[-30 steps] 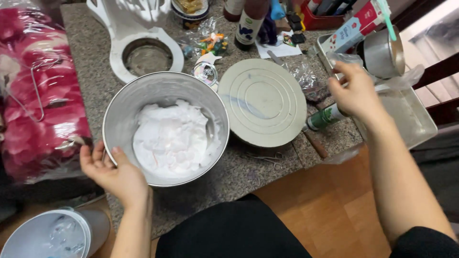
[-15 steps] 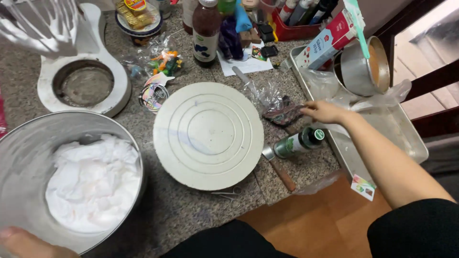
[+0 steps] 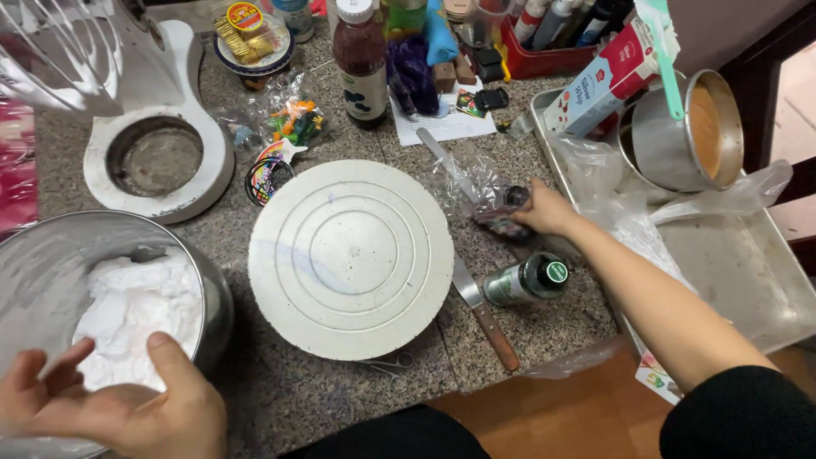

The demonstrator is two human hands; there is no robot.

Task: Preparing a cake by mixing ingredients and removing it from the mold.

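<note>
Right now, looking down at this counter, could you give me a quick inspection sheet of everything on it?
Surface: speckled stone counter, crowded.
Job's things: steel bowl of white cream; dark crumpled wrapper; white turntable, bare.
Clutter: mixer base, dark bottle, green-capped jar lying down, spatula, metal tray, pan.
Fingers: left hand on bowl rim; right hand touching wrapper.
Cables: nothing seen.
Surroundings: wooden floor.

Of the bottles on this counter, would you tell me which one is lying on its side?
The small green-capped bottle beside the right hand; the dark sauce bottle stands upright.
</note>
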